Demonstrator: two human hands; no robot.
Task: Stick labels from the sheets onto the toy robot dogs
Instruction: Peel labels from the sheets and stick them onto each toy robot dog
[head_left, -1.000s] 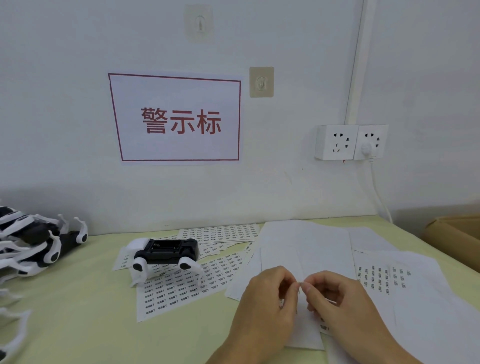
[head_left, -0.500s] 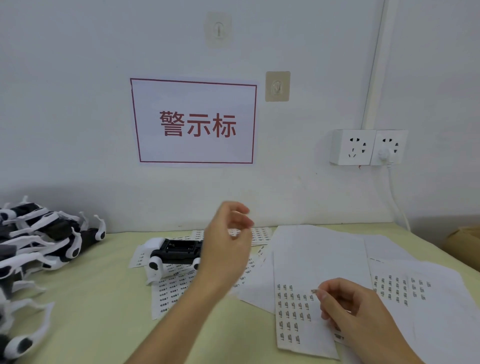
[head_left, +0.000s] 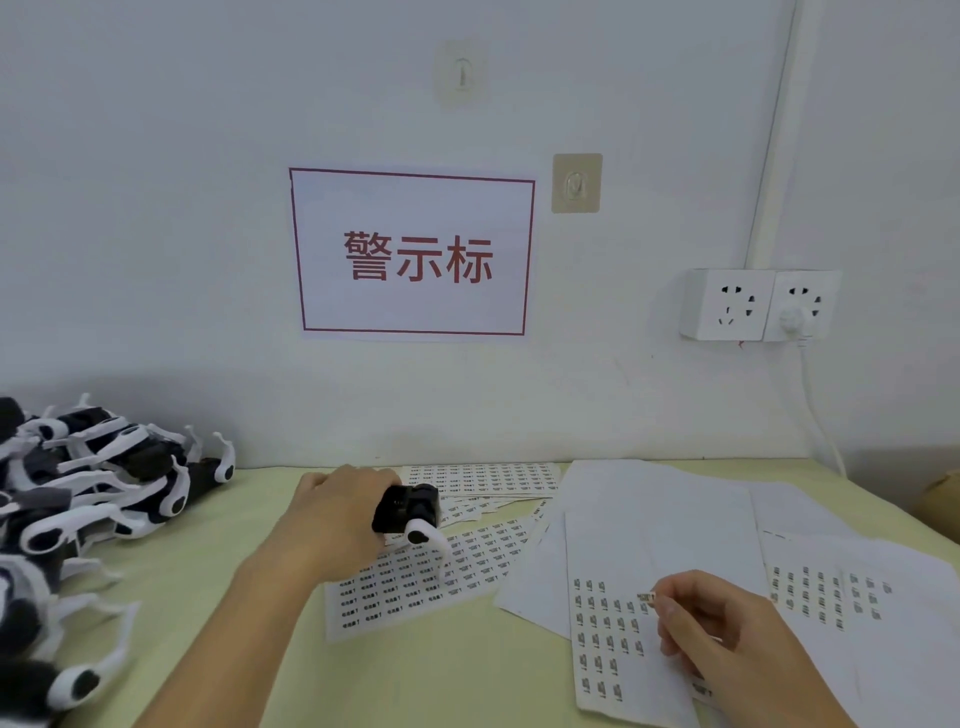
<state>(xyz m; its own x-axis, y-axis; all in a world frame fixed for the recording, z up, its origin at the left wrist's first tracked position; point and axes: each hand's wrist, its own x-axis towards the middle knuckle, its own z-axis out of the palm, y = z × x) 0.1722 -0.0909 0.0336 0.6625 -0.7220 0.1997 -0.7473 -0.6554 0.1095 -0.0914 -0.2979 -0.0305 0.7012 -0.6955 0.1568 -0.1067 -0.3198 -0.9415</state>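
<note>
You are gripping the toy robot dog (head_left: 408, 512) at 12 o'clock on the counter (head_left: 208, 571) with your left hand (head_left: 332, 519). Your right hand (head_left: 727, 639) is pinching a peeled label (head_left: 645, 597) over the sheet (head_left: 618, 639) at 3 o'clock. Next, bring dog and label together.

A pale yellow-green bench (head_left: 218, 587) runs along the white wall. Left of the printed label sheets (head_left: 447, 571) spread at its middle lies a heap of black-and-white toy robot dogs (head_left: 88, 499). Right of those sheets, mostly blank white sheets (head_left: 675, 525) overlap one another.
</note>
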